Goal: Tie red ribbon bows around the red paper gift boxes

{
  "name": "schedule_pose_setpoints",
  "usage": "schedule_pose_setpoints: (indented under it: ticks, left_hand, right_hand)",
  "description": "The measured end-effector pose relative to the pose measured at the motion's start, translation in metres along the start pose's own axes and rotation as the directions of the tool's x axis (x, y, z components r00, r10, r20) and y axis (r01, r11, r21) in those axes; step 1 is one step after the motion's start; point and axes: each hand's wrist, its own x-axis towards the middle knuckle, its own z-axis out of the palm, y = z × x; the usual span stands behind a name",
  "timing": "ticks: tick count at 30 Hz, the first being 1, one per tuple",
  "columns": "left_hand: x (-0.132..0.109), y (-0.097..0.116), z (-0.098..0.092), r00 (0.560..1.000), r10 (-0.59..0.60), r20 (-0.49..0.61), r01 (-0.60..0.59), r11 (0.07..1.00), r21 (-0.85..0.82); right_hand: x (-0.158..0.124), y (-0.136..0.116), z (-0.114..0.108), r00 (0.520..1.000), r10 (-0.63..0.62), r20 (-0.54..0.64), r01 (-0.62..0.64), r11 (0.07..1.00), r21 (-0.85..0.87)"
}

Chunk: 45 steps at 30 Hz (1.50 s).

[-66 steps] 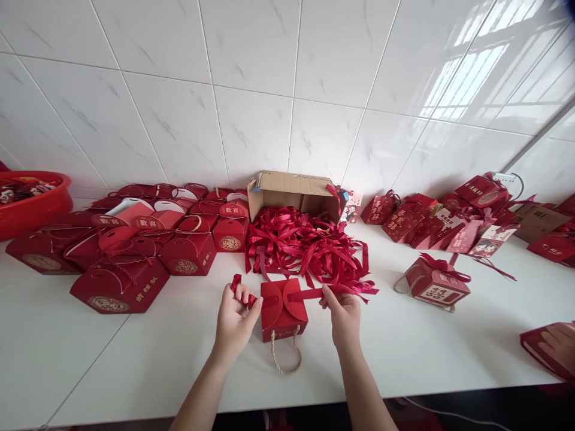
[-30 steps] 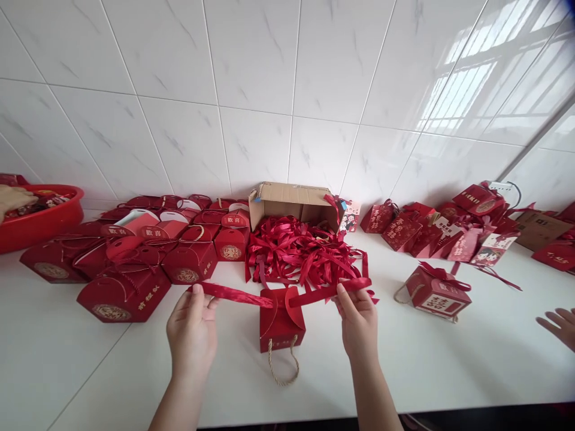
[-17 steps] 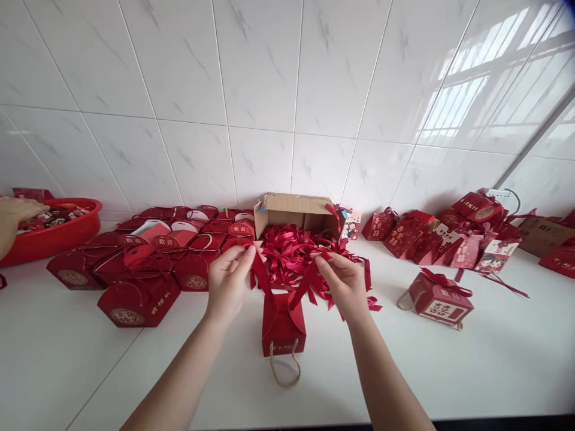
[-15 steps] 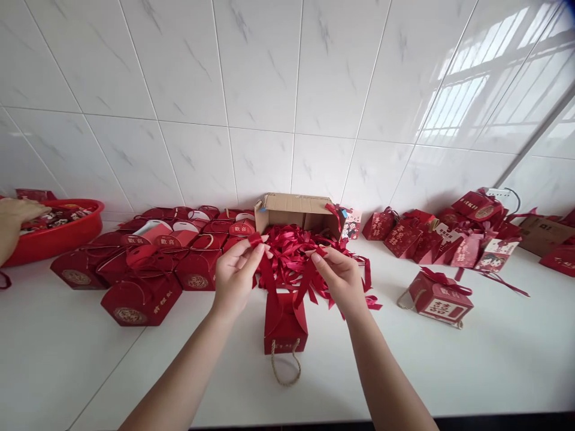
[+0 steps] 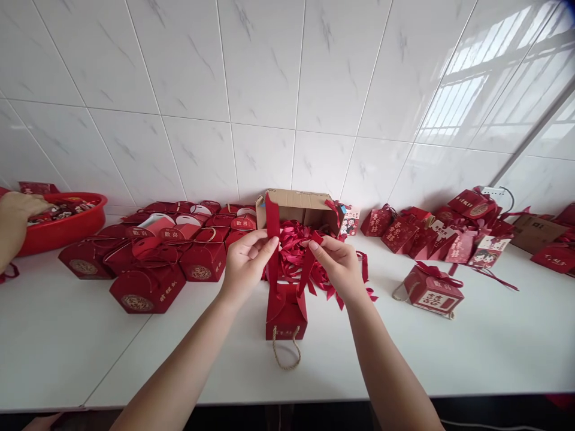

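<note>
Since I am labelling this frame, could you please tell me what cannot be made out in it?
Head view only.
- Inside the small red box: its flaps cover it.
- Ribbon where the left hand and right hand pinch it: fingers cover it.
- Cardboard box interior: ribbon pile blocks it.
- Red basin contents: too small; a co-worker's hand there is cut by the left edge.

White counter (image 5: pixel 449 359) meets glossy white-tiled wall (image 5: pixel 269 72); window reflection (image 5: pixel 503 66) brightens right.

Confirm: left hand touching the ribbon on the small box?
Touching. Head view shows the left hand pinching the ribbon strand above the small box.
</note>
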Motion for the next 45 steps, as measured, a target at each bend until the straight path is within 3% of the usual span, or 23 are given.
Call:
schedule_pose_setpoints:
  ticks: [4, 8, 14, 19, 27, 35, 45]
  left_hand:
    - [-0.008, -0.008, -0.005, 0.998, -0.062, 0.000, 0.062, 0.998, 0.002]
    - [-0.009, -0.009, -0.008, 0.999, -0.047, -0.006, 0.047, 0.999, 0.007]
    - [0.005, 0.004, -0.003, 0.994, -0.028, -0.106, 0.026, 1.000, -0.016]
    - [0.014, 0.013, 0.004, 0.994, -0.074, -0.074, 0.071, 0.996, -0.047]
    - [0.011, 0.005, 0.006, 0.987, -0.005, -0.162, -0.003, 0.999, -0.052]
    - [0.016, 0.015, 0.010, 0.973, 0.061, -0.225, -0.089, 0.989, -0.116]
    - [0.017, 0.018, 0.014, 0.983, 0.042, -0.176, -0.066, 0.989, -0.132]
  right_hand:
    - [0.002, -0.008, -0.003, 0.999, -0.032, -0.029, 0.032, 0.999, -0.010]
    - [0.006, -0.014, -0.005, 0.993, -0.086, -0.080, 0.086, 0.996, 0.003]
    - [0.013, -0.013, -0.004, 0.989, -0.019, -0.144, 0.032, 0.996, 0.088]
    - [0.015, -0.012, -0.003, 0.993, -0.041, -0.115, 0.051, 0.994, 0.094]
    - [0.019, -0.013, -0.003, 0.993, -0.067, -0.098, 0.076, 0.993, 0.093]
    - [0.017, -0.015, -0.002, 0.994, -0.067, -0.084, 0.077, 0.990, 0.121]
    - [0.017, -0.015, -0.003, 0.994, -0.080, -0.080, 0.086, 0.992, 0.088]
